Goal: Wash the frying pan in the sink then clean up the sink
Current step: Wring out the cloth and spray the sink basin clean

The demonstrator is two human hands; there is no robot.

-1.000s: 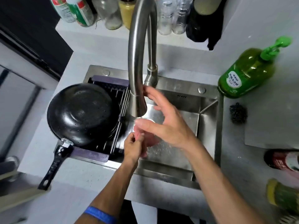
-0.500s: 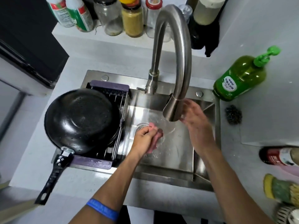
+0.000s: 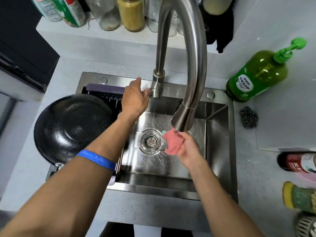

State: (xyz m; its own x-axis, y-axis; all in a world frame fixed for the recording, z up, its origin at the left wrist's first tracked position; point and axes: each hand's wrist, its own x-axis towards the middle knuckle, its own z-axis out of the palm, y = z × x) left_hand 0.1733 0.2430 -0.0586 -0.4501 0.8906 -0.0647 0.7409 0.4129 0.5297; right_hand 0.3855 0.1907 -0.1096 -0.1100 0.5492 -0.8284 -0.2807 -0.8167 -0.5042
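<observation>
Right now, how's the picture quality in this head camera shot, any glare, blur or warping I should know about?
Head view: wide-angle warping bends the counter edges and stretches the faucet overhead; bright glare streaks the wet sink floor near the drain; the bottles at the lower right edge are smeared; the left hand and the pink cloth in the right hand look fairly sharp.

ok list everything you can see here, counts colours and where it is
frying pan: 1, black, upside down on the rack, left of basin
drying rack: 1, dark, over the sink's left side
sink: 1, steel, centre
drain strainer: 1, steel, basin floor
faucet: 1, steel, arching over basin
cloth: 1, pink, under the spout
soap bottle: 1, green, right counter
steel scourer: 1, dark, right counter
jars and bottles: several, back ledge
wristband: 1, blue, left forearm
left hand: at the faucet base
right hand: grips the cloth
</observation>
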